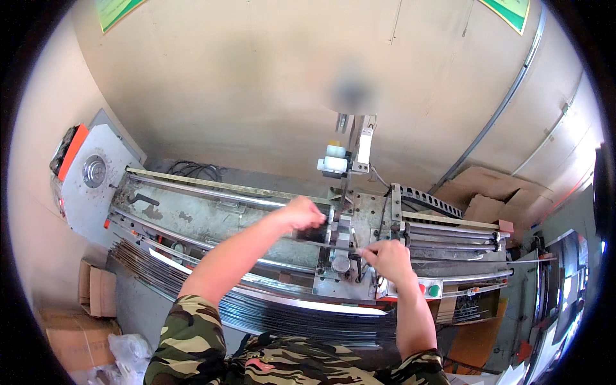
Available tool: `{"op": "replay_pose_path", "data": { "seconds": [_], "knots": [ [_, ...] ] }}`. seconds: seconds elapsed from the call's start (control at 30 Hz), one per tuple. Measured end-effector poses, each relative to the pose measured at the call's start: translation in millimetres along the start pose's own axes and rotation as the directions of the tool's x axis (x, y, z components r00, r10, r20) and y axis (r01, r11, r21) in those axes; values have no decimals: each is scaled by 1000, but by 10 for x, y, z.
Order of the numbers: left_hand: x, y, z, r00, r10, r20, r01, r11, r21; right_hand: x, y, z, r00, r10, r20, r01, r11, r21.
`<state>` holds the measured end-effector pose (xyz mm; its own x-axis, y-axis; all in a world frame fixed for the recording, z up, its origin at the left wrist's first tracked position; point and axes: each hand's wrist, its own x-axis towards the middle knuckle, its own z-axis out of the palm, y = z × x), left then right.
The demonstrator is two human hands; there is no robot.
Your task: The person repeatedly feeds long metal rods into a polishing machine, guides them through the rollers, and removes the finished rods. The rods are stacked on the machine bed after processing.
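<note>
My left hand (305,215) is closed with its fingers curled, above the machine bed just left of the metal clamping block (341,264). Motion smears its fingertips, and whatever may be in them is too small to make out. To the right of the block, my right hand (389,258) pinches a thin metal rod (462,261). That rod runs across the block on one side and out past the machine's right end on the other. A small upright lever (354,237) stands close to my right fingertips.
A long machine bed (186,212) with polished guide rails spans the view. Many thin rods (289,324) lie along its front. A green button (434,290) sits below my right wrist. A white-bottled fixture (335,160) stands behind the block. Cardboard boxes (80,337) stand lower left.
</note>
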<state>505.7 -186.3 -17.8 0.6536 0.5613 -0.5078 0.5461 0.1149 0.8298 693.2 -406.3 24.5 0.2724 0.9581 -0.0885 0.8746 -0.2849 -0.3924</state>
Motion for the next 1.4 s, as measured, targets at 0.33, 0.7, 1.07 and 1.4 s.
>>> {"op": "replay_pose_path", "data": {
  "seconds": [0.33,0.7,1.07,1.4],
  "knots": [
    [-248,113,97,991,96,-93,-85,990,113,491,265,151,998,47,-40,-47,999,0],
    [-240,26,309,820,564,-98,-165,398,902,551,412,318,912,-95,-399,136,988,77],
    [-32,56,-227,813,535,228,-415,260,872,829,285,658,718,-221,-661,328,944,40],
    [285,-81,-609,987,108,116,-139,940,310,246,61,510,676,8,-737,51,997,58]
  ]
}}
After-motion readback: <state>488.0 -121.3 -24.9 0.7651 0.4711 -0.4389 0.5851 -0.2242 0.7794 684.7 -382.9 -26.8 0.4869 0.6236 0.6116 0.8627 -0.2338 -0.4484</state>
